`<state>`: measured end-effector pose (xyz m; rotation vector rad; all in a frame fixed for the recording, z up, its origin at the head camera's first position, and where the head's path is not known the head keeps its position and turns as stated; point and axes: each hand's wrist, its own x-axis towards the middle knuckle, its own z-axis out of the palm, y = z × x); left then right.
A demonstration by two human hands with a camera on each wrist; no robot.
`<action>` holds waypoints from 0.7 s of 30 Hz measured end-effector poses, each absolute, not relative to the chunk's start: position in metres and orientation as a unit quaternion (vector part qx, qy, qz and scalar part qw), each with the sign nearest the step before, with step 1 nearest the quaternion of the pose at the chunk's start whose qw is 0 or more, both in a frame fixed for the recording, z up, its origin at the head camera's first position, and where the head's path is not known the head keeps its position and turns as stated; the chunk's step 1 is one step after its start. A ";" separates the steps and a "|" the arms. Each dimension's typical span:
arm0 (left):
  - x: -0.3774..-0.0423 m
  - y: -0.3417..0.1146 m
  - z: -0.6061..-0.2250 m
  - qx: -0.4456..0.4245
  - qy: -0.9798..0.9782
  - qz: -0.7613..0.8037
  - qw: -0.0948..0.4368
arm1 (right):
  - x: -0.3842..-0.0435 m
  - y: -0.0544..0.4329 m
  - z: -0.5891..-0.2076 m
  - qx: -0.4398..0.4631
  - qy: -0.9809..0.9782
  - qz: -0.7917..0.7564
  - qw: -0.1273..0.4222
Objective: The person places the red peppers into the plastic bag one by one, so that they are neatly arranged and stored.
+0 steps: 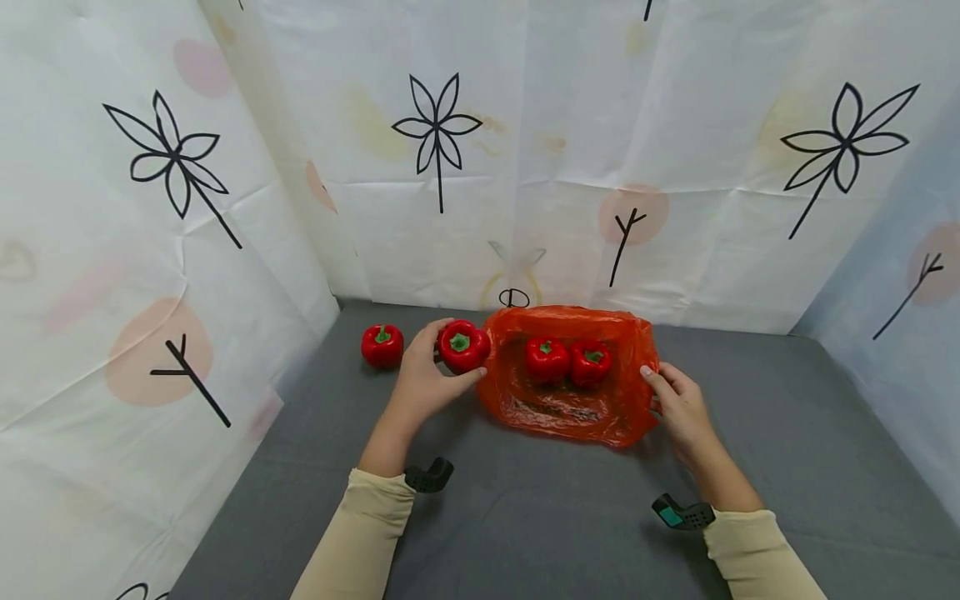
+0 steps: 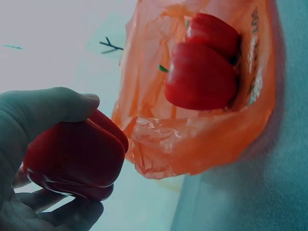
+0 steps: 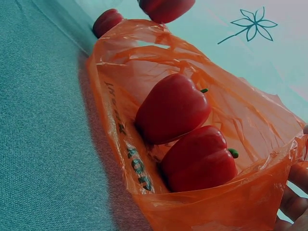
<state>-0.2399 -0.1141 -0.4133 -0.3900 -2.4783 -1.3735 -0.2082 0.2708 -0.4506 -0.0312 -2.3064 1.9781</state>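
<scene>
My left hand (image 1: 423, 379) grips a red bell pepper (image 1: 462, 346) just left of the rim of an orange plastic bag (image 1: 567, 412); the same pepper (image 2: 77, 156) sits between thumb and fingers in the left wrist view. The bag lies open on the grey surface with two red peppers (image 1: 547, 358) (image 1: 591, 363) inside, also seen as peppers (image 3: 172, 108) (image 3: 199, 159) in the right wrist view. My right hand (image 1: 678, 404) holds the bag's right edge (image 3: 269, 178). Another red pepper (image 1: 382, 345) rests on the surface to the left.
Grey cloth surface (image 1: 525, 517) is walled on three sides by white sheets printed with black flowers (image 1: 437, 125). The loose pepper sits close to the left wall.
</scene>
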 end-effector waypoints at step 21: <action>-0.227 -0.075 -0.416 -0.204 -0.836 -0.502 0.087 | -0.207 0.268 -0.451 -0.012 -0.769 0.636 0.057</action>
